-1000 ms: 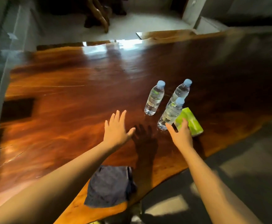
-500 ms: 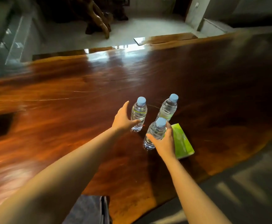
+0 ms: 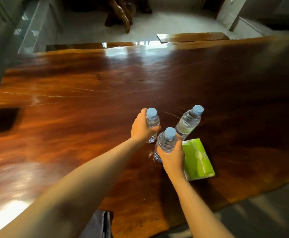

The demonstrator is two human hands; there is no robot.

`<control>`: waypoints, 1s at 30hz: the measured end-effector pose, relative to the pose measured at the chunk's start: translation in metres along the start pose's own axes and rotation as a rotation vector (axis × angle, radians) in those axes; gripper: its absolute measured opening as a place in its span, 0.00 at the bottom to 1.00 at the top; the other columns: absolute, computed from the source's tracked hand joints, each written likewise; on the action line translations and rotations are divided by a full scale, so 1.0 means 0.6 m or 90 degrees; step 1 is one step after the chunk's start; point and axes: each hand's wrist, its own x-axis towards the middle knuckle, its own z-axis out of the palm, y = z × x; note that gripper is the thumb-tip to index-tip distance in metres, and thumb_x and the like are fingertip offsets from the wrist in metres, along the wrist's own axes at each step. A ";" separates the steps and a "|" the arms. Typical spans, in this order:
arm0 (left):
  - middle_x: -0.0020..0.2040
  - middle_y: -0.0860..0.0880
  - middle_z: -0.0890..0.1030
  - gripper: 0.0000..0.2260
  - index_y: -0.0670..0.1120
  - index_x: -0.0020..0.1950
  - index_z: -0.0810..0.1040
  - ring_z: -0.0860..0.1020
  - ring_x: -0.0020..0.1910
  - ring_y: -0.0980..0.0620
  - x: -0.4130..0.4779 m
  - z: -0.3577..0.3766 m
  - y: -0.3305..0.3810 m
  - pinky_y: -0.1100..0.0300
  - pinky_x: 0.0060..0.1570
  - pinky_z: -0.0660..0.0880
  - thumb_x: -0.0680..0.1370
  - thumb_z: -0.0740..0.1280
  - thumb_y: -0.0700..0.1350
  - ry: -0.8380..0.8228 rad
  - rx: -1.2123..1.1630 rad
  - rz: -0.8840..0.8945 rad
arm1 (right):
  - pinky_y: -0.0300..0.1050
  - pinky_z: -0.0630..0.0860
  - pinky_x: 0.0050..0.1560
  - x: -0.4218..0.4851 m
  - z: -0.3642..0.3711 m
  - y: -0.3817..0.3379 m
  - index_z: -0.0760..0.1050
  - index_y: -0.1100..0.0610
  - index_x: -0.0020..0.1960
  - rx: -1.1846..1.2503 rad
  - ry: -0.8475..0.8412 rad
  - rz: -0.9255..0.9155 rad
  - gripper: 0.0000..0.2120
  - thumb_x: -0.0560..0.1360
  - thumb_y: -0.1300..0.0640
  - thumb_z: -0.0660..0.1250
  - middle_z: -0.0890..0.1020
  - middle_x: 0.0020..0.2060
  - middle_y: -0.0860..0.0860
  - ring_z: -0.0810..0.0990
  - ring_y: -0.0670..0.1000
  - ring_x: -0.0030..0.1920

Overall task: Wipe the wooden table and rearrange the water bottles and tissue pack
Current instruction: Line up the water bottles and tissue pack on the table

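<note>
Head camera view, looking forward and down over a broad, glossy wooden table (image 3: 71, 109) with reddish-brown grain and bright window reflections along its far edge. Two bare forearms reach in from the bottom of the frame. On the left, the left hand (image 3: 141, 128) is wrapped around the left bottle (image 3: 152, 121), a clear water bottle with a pale blue cap, with the thumb across its front and the fingers curled behind it; its base stands on the table. Closer to the camera, the right hand (image 3: 172, 156) is closed around the near bottle (image 3: 166, 143), gripping it at the middle, with the cap sticking up above the fingers. Whether this bottle's base is on the wood or just off it is unclear. A third bottle (image 3: 189, 121) stands free, just behind and to the right of the other two. Just right of the right hand, a green tissue pack (image 3: 197, 159) lies flat on the table. At the bottom edge, a dark grey cloth (image 3: 98, 225) lies on the near part of the table.
</note>
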 end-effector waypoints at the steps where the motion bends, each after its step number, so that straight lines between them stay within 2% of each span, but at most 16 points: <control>1: 0.54 0.48 0.79 0.25 0.49 0.57 0.69 0.78 0.52 0.46 -0.008 -0.015 -0.007 0.46 0.53 0.77 0.65 0.77 0.45 0.011 -0.005 0.001 | 0.42 0.73 0.51 -0.003 0.007 -0.006 0.67 0.54 0.65 -0.002 -0.008 -0.004 0.33 0.64 0.57 0.77 0.80 0.57 0.55 0.80 0.56 0.55; 9: 0.54 0.48 0.80 0.25 0.48 0.57 0.70 0.78 0.52 0.46 -0.067 -0.232 -0.098 0.52 0.52 0.76 0.65 0.77 0.47 0.113 0.030 -0.031 | 0.41 0.73 0.51 -0.068 0.121 -0.113 0.66 0.51 0.65 0.033 -0.149 -0.038 0.33 0.64 0.56 0.77 0.80 0.58 0.55 0.79 0.55 0.55; 13: 0.56 0.47 0.80 0.26 0.47 0.58 0.70 0.78 0.53 0.45 -0.106 -0.363 -0.163 0.51 0.54 0.74 0.65 0.77 0.47 0.190 0.036 -0.091 | 0.47 0.77 0.53 -0.121 0.205 -0.183 0.66 0.49 0.64 0.056 -0.228 -0.051 0.33 0.64 0.55 0.78 0.80 0.57 0.54 0.80 0.55 0.54; 15: 0.56 0.46 0.80 0.26 0.47 0.59 0.70 0.78 0.53 0.45 -0.128 -0.423 -0.192 0.50 0.55 0.75 0.65 0.77 0.47 0.221 0.044 -0.111 | 0.46 0.76 0.53 -0.151 0.248 -0.215 0.66 0.48 0.64 0.066 -0.260 -0.055 0.33 0.63 0.54 0.78 0.80 0.57 0.53 0.80 0.55 0.54; 18: 0.53 0.47 0.80 0.26 0.47 0.57 0.71 0.78 0.52 0.44 -0.158 -0.505 -0.236 0.50 0.53 0.75 0.64 0.77 0.47 0.261 0.063 -0.131 | 0.42 0.74 0.50 -0.198 0.306 -0.257 0.67 0.45 0.62 0.087 -0.292 -0.062 0.32 0.63 0.54 0.78 0.81 0.54 0.50 0.80 0.52 0.52; 20: 0.50 0.49 0.79 0.24 0.48 0.55 0.71 0.78 0.50 0.44 -0.177 -0.554 -0.267 0.52 0.51 0.75 0.64 0.77 0.47 0.283 0.070 -0.140 | 0.44 0.75 0.51 -0.227 0.341 -0.281 0.66 0.42 0.60 0.098 -0.318 -0.063 0.31 0.63 0.54 0.78 0.80 0.52 0.48 0.80 0.52 0.51; 22: 0.48 0.52 0.78 0.24 0.50 0.55 0.71 0.79 0.49 0.46 -0.193 -0.596 -0.294 0.51 0.50 0.76 0.63 0.77 0.47 0.292 0.068 -0.150 | 0.46 0.76 0.52 -0.252 0.372 -0.301 0.66 0.41 0.58 0.104 -0.343 -0.067 0.30 0.63 0.55 0.77 0.80 0.51 0.47 0.80 0.52 0.50; 24: 0.47 0.52 0.77 0.24 0.51 0.54 0.70 0.79 0.48 0.47 -0.206 -0.631 -0.318 0.52 0.48 0.77 0.64 0.77 0.48 0.299 0.071 -0.155 | 0.43 0.74 0.51 -0.274 0.399 -0.319 0.66 0.42 0.59 0.105 -0.357 -0.077 0.30 0.63 0.55 0.77 0.79 0.50 0.45 0.79 0.50 0.50; 27: 0.46 0.53 0.76 0.25 0.52 0.54 0.68 0.78 0.44 0.51 -0.224 -0.672 -0.346 0.57 0.42 0.73 0.64 0.77 0.47 0.313 0.072 -0.148 | 0.42 0.72 0.50 -0.301 0.436 -0.341 0.66 0.43 0.61 0.104 -0.370 -0.086 0.31 0.63 0.55 0.77 0.77 0.50 0.44 0.78 0.49 0.50; 30: 0.47 0.53 0.77 0.25 0.50 0.55 0.69 0.77 0.44 0.51 -0.237 -0.702 -0.368 0.57 0.43 0.73 0.64 0.77 0.47 0.314 0.071 -0.149 | 0.41 0.72 0.49 -0.320 0.466 -0.355 0.65 0.45 0.63 0.093 -0.383 -0.094 0.32 0.64 0.55 0.77 0.77 0.51 0.44 0.77 0.49 0.50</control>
